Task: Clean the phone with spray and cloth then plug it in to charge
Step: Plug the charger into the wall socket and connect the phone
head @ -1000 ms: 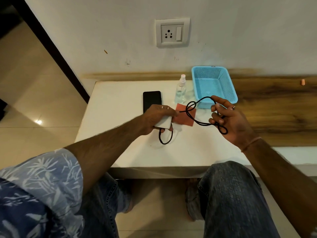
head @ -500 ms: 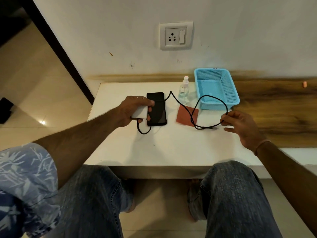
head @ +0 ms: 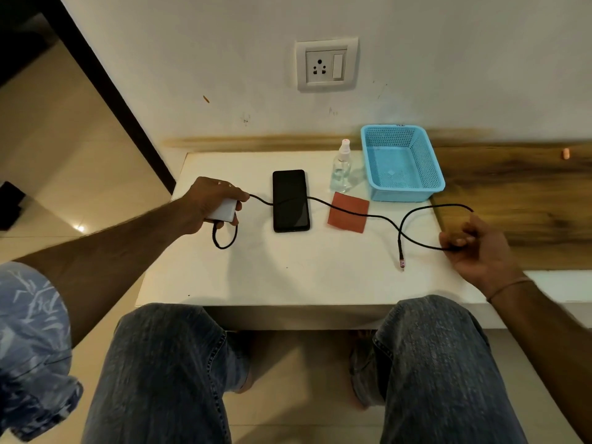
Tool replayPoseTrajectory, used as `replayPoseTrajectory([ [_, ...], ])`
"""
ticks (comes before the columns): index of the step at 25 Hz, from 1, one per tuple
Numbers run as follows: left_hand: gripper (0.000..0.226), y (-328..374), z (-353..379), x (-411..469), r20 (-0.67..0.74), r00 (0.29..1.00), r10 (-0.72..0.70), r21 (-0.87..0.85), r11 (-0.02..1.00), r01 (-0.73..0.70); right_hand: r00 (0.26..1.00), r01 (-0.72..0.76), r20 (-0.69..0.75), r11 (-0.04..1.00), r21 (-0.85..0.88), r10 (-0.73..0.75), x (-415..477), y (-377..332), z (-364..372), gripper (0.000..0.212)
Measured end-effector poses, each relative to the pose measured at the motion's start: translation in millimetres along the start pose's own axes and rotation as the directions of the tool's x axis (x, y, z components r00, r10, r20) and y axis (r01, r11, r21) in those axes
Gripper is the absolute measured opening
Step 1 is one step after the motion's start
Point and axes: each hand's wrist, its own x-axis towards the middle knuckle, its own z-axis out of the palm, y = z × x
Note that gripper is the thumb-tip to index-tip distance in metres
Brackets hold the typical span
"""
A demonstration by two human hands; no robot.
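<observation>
Left hand (head: 213, 203) curls round the white adapter (head: 224, 210); right hand (head: 477, 251) pinches the black cable (head: 378, 216).
Phone (head: 291, 200) lies flat between them, cable draped across it; red cloth (head: 348, 219) and spray bottle (head: 341, 171) just right of the phone.

cable (head: 349, 210) crosses phone (head: 291, 200) and cloth (head: 348, 212); table (head: 288, 277) front bare.

My left hand (head: 211, 203) covers most of the white charger (head: 226, 210) and hides its plug side. My right hand (head: 477, 251) is blurred, and a stretch of the cable (head: 352, 211) vanishes among its curled fingers. The connector (head: 401, 262) is too small to identify.
</observation>
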Motion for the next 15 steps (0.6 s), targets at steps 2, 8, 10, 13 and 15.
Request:
replayPoseTrajectory([
  [2, 0.015, -4, -8, 0, -0.05, 0.999, -0.019, 0.012, 1.0, 0.019, 0.999, -0.017, -0.043, 0.998, 0.056, 0.02, 1, -3, -3, 0.033],
  [8, 0.017, -8, -24, 3, -0.149, 0.985, -0.085, 0.069, 0.993, 0.096, 0.981, 0.07, -0.186, 0.991, 0.112, -0.048, 9, -24, -23, 0.023],
  [10, 0.017, -9, -24, 4, -0.17, 0.981, -0.098, 0.072, 0.991, 0.112, 0.98, 0.104, -0.18, 0.991, 0.081, -0.088, 13, -28, -26, 0.018],
  [13, 0.017, -10, -21, 7, -0.167, 0.979, -0.114, 0.066, 0.99, 0.127, 0.977, 0.16, -0.097, 0.95, -0.27, -0.192, 16, -26, -26, 0.01],
  [15, 0.017, -10, -16, 8, -0.159, 0.98, -0.117, 0.043, 0.991, 0.125, 0.956, 0.258, 0.038, 0.774, -0.579, -0.291, 15, -18, -21, 0.009],
])
